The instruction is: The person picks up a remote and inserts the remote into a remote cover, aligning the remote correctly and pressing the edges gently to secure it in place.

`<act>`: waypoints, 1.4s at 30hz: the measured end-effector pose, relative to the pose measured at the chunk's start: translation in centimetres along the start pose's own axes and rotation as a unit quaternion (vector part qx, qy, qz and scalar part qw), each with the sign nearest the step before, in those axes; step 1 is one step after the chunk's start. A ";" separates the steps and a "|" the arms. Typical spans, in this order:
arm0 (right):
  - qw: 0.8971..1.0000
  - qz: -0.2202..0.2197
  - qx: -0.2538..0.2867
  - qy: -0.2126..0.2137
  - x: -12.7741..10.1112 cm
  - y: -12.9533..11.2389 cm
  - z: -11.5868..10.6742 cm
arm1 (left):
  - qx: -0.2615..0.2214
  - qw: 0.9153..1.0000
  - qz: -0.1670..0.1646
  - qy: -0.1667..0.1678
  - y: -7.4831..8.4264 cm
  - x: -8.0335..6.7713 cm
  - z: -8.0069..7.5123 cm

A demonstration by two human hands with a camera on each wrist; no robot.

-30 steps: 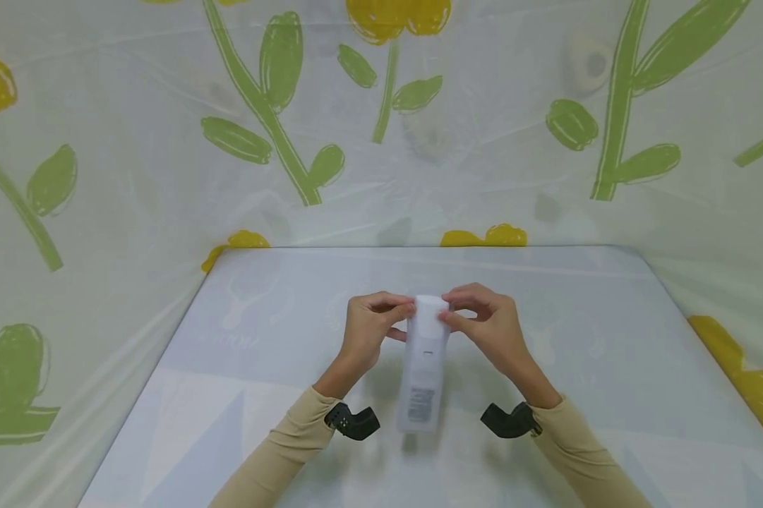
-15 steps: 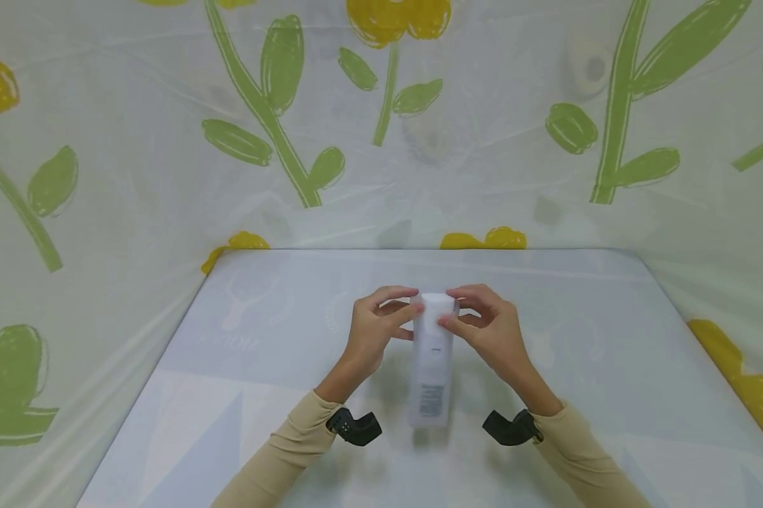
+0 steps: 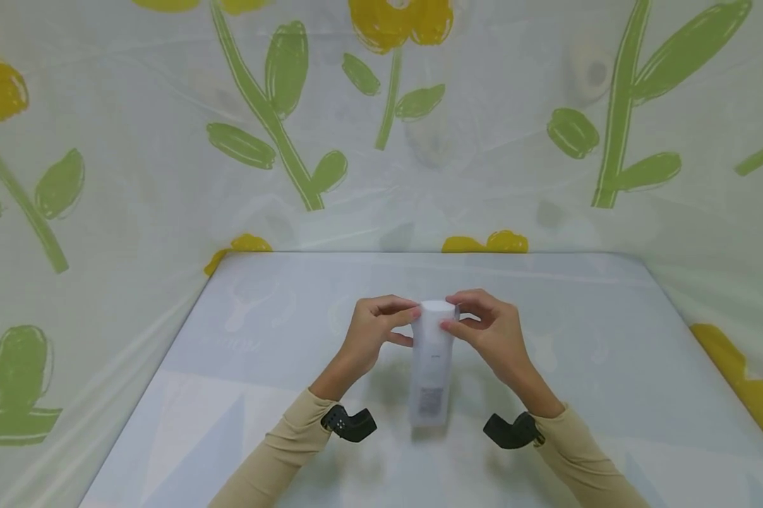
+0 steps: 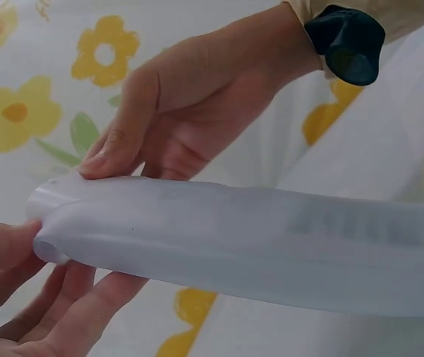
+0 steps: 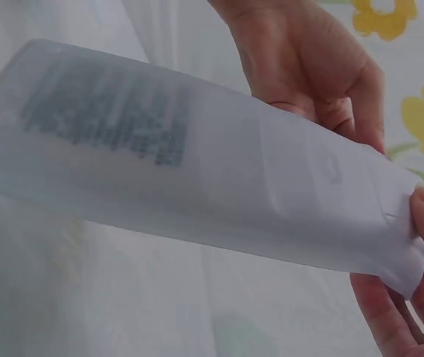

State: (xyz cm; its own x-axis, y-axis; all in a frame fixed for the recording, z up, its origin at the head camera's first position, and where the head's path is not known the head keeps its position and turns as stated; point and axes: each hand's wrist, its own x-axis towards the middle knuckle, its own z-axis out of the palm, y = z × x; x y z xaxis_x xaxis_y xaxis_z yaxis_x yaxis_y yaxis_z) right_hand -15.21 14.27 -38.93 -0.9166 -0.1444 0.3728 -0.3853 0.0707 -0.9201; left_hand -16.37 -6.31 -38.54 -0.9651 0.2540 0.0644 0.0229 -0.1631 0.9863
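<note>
A frosted, translucent plastic pouch [image 3: 432, 363], long, flat and smooth with a grey printed label near its lower end, stands at the centre of the frame on the pale blue tabletop [image 3: 260, 353]. The left hand [image 3: 371, 337] and right hand [image 3: 492, 335] each pinch its open top edge, fingertips curled on the rim. Behind, a glossy sheet [image 3: 165, 141] printed with green stems and yellow flowers walls in the tabletop.
</note>
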 end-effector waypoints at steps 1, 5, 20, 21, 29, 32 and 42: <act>1.000 0.004 -0.002 0.000 0.0 0.0 0.0 | -0.001 1.000 0.000 0.003 0.0 0.0 0.0; 1.000 0.017 -0.007 -0.001 0.0 -0.6 0.3 | -0.008 1.000 -0.004 0.027 -0.2 0.0 0.1; 0.998 -0.010 -0.059 -0.005 0.4 -0.7 0.4 | -0.005 0.998 -0.011 0.056 -0.6 0.2 0.5; 0.998 -0.013 -0.061 -0.005 0.4 -0.6 0.4 | -0.004 0.998 -0.008 0.056 -0.6 0.2 0.6; 0.996 -0.010 -0.090 -0.006 0.4 -0.3 0.3 | 0.045 0.998 0.028 0.042 -0.5 -0.2 1.2; 0.996 -0.002 -0.095 0.000 0.4 -0.4 0.4 | 0.058 0.997 0.039 0.045 -0.4 -0.3 1.4; 0.996 0.012 -0.084 0.000 0.4 -1.3 0.9 | 0.054 0.995 0.058 0.053 -0.4 -0.6 1.7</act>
State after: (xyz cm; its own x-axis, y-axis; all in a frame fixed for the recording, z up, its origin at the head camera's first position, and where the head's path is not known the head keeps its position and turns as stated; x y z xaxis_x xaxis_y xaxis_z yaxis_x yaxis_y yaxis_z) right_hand -14.94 13.25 -37.73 -0.9259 -0.1405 0.3506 -0.3753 0.2377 -0.8959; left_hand -15.37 -4.80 -38.76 -0.9764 0.1363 0.1675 0.1575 -0.0808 0.9842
